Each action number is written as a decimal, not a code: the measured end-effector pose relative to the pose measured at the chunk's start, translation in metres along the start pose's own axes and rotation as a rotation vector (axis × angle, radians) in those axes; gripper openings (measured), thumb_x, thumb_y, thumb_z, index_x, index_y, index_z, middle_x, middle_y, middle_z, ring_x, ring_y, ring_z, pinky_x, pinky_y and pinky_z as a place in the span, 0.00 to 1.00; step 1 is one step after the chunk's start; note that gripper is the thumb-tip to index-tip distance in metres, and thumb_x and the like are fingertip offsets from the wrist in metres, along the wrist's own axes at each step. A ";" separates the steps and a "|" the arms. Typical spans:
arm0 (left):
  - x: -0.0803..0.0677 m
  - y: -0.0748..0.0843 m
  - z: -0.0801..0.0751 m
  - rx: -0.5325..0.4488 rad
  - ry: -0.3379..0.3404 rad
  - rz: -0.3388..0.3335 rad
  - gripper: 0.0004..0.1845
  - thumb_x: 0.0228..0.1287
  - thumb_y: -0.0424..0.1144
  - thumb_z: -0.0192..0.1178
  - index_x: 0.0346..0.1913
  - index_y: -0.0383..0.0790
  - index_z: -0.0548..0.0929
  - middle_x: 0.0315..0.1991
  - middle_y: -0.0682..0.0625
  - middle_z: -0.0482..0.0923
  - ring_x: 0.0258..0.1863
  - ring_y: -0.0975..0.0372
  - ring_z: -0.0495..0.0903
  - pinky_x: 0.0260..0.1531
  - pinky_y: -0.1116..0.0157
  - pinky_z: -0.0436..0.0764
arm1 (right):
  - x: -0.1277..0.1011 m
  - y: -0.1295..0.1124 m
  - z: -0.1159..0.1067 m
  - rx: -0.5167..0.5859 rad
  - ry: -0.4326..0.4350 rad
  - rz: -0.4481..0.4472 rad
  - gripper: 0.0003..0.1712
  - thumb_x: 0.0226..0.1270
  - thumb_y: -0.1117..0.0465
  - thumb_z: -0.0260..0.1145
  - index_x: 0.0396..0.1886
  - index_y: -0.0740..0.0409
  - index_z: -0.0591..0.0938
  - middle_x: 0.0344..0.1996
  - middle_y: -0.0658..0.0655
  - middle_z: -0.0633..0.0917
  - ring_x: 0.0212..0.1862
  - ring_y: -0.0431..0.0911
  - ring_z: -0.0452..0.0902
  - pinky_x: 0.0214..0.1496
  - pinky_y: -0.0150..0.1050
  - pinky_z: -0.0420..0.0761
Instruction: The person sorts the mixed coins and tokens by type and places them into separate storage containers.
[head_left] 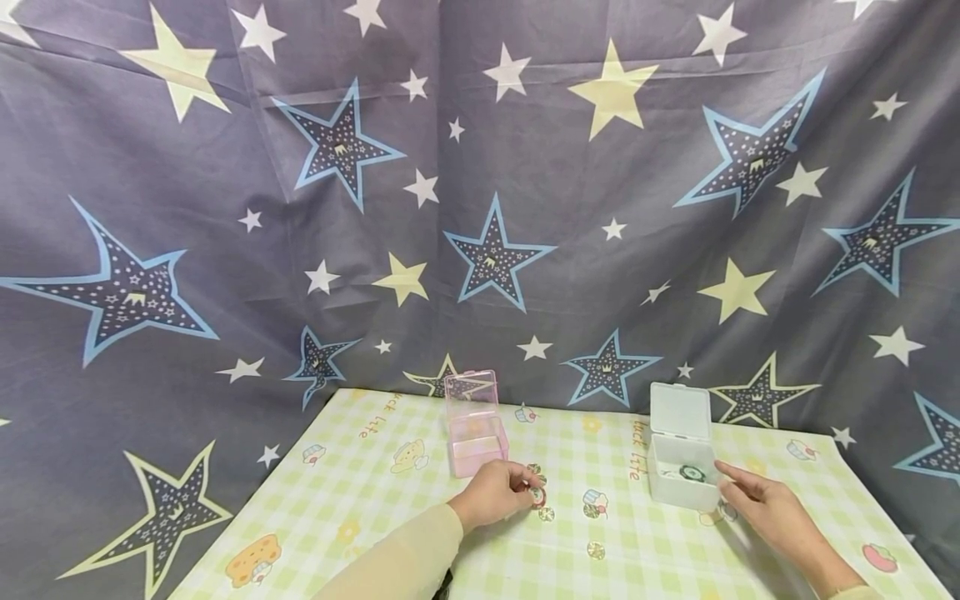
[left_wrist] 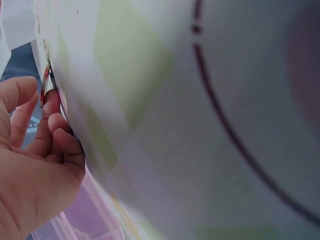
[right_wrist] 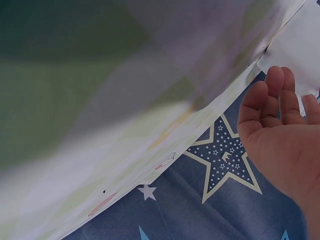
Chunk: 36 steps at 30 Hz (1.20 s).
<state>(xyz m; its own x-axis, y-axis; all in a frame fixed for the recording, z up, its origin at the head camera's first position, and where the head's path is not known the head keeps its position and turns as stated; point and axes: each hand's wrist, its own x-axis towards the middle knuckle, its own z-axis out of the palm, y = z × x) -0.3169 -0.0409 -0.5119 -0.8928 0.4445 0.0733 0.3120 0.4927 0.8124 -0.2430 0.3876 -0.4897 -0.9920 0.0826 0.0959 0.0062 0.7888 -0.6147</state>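
Head view shows the left hand [head_left: 491,493] with its fingers curled, pinching a small red-rimmed ring [head_left: 537,497] between thumb and fingertips, just above the checked tablecloth [head_left: 360,500]. From the left wrist the same ring [left_wrist: 46,86] appears edge-on at the fingertips [left_wrist: 50,107], a thin hoop with a red outer band. It looks light and stiff, probably a small roll of decorative tape; a pinch across the rim, as now, should hold it, though so narrow an edge could slip or roll away if let go.

Just beyond those fingers stands a pink clear plastic box [head_left: 474,433] with its lid up. A little to the right of them, three more small round pieces [head_left: 546,514] lie flat on the cloth.

The right hand [head_left: 765,504] lies relaxed with fingers extended, the forefinger touching the near corner of a white plastic box [head_left: 681,467], lid raised; it grips nothing. Inside that box sits a dark green ring [head_left: 691,472].

Behind everything hangs a grey star-printed cloth [head_left: 525,167].

Both wrist views are mostly filled by blurred tablecloth. The pattern on the held ring is too small to read, and the pink box's contents cannot be made out. The right wrist view shows only the open palm [right_wrist: 285,135] and a white edge.
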 end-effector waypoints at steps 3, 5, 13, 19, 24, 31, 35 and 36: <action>0.001 0.000 -0.001 0.014 -0.009 -0.010 0.11 0.62 0.28 0.69 0.45 0.43 0.93 0.34 0.54 0.84 0.34 0.67 0.74 0.35 0.70 0.73 | 0.000 0.000 0.000 0.007 -0.008 0.005 0.32 0.86 0.48 0.57 0.77 0.64 0.73 0.67 0.78 0.78 0.66 0.71 0.80 0.63 0.63 0.82; 0.001 0.000 -0.001 0.021 -0.016 -0.013 0.12 0.62 0.28 0.68 0.45 0.43 0.94 0.35 0.52 0.85 0.34 0.67 0.74 0.35 0.70 0.73 | 0.001 0.000 0.000 0.009 -0.012 0.011 0.32 0.86 0.48 0.57 0.78 0.64 0.73 0.67 0.78 0.78 0.66 0.70 0.81 0.62 0.62 0.83; -0.001 0.002 -0.002 0.024 -0.025 -0.020 0.12 0.62 0.28 0.68 0.47 0.41 0.94 0.35 0.51 0.86 0.34 0.67 0.74 0.35 0.71 0.73 | 0.001 0.000 0.000 0.010 -0.018 0.014 0.33 0.87 0.48 0.57 0.78 0.64 0.72 0.68 0.78 0.77 0.66 0.71 0.80 0.63 0.63 0.82; -0.001 0.002 -0.002 0.006 -0.029 -0.031 0.13 0.62 0.28 0.70 0.47 0.42 0.94 0.37 0.52 0.86 0.34 0.67 0.75 0.35 0.72 0.74 | 0.001 0.000 0.000 0.006 -0.005 -0.001 0.32 0.86 0.48 0.57 0.77 0.64 0.73 0.67 0.78 0.78 0.65 0.71 0.81 0.62 0.64 0.82; 0.000 0.002 0.000 -0.020 -0.019 -0.013 0.12 0.62 0.28 0.70 0.47 0.43 0.94 0.38 0.53 0.87 0.36 0.67 0.78 0.36 0.71 0.77 | 0.001 0.000 -0.001 0.002 0.002 -0.014 0.32 0.86 0.48 0.58 0.77 0.64 0.74 0.67 0.78 0.79 0.64 0.70 0.82 0.62 0.63 0.83; 0.005 0.013 0.001 -0.092 -0.009 -0.009 0.13 0.62 0.31 0.70 0.49 0.45 0.94 0.40 0.55 0.88 0.33 0.67 0.77 0.32 0.72 0.76 | 0.000 0.000 -0.001 0.009 -0.017 -0.005 0.33 0.86 0.47 0.58 0.78 0.64 0.73 0.67 0.78 0.79 0.64 0.71 0.81 0.62 0.63 0.83; 0.010 0.026 0.001 -0.181 -0.001 -0.034 0.14 0.66 0.32 0.69 0.52 0.47 0.93 0.38 0.55 0.85 0.20 0.69 0.71 0.19 0.73 0.72 | 0.000 0.000 -0.001 0.006 -0.015 0.001 0.33 0.86 0.47 0.57 0.78 0.64 0.73 0.66 0.78 0.79 0.65 0.71 0.81 0.63 0.63 0.82; 0.012 0.030 0.001 -0.204 -0.001 -0.047 0.14 0.67 0.33 0.70 0.53 0.48 0.93 0.39 0.55 0.84 0.19 0.69 0.69 0.15 0.72 0.70 | 0.001 0.000 -0.001 0.004 -0.013 0.002 0.33 0.86 0.47 0.57 0.78 0.64 0.73 0.66 0.78 0.79 0.65 0.71 0.81 0.63 0.63 0.82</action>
<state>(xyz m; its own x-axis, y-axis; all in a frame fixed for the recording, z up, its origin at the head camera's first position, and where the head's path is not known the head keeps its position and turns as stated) -0.3176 -0.0204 -0.4876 -0.9044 0.4255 0.0316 0.1974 0.3515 0.9151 -0.2437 0.3884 -0.4895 -0.9936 0.0759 0.0842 0.0076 0.7859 -0.6183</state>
